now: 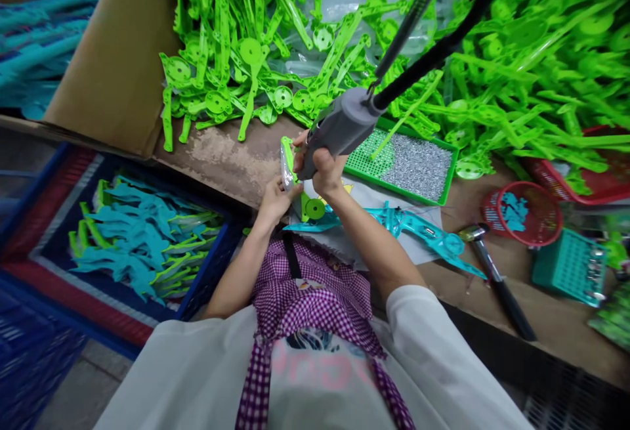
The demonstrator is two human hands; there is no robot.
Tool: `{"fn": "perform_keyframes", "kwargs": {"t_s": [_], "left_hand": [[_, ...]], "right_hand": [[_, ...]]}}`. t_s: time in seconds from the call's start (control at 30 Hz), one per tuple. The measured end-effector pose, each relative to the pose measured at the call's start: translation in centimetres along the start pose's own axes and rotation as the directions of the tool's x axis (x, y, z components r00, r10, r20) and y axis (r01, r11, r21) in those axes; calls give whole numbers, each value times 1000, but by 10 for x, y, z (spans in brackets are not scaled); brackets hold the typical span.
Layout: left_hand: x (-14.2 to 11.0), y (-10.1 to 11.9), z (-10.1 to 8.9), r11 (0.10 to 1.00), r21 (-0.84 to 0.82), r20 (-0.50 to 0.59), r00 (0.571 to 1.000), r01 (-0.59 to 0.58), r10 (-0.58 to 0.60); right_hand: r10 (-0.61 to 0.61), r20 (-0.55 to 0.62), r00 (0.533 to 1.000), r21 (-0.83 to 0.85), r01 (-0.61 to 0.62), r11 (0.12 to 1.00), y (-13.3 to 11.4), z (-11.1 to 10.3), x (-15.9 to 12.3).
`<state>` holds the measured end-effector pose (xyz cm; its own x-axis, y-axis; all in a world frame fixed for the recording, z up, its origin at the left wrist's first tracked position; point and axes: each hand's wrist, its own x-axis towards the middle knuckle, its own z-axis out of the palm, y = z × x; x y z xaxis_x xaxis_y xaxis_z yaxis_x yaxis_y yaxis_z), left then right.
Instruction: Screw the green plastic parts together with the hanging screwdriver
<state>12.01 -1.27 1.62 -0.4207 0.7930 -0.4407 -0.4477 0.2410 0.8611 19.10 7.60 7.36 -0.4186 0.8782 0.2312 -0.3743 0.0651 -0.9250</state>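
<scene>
The desk has little free room: a heap of green plastic parts covers its far half, a cardboard box flap rises along its left edge, and only a bare brown strip lies open near that corner. Below the desk's left edge sits a blue crate of teal and green pieces. The right hand is clenched around a grey power screwdriver, whose black hose runs up and away to the right. The left hand has its fingers pinched on a green part, held upright above the near desk edge, just beside the tool's lower end. To the right lie a green tray of screws, a teal part, a hammer and a red basket.
</scene>
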Motion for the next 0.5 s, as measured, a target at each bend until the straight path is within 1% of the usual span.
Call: {"fn": "perform_keyframes", "kwargs": {"t_s": [0.17, 0.37, 0.5], "left_hand": [[1, -1, 0, 999, -25, 8, 1000, -28, 28], [2, -7, -2, 998, 32, -19, 998, -60, 61], [5, -11, -3, 993, 70, 4, 995, -100, 100]], "right_hand": [[-4, 67, 998, -76, 10, 997, 12, -1, 1], [-26, 159, 987, -167, 53, 984, 20, -4, 1], [-7, 155, 988, -211, 40, 977, 22, 0, 2]]}}
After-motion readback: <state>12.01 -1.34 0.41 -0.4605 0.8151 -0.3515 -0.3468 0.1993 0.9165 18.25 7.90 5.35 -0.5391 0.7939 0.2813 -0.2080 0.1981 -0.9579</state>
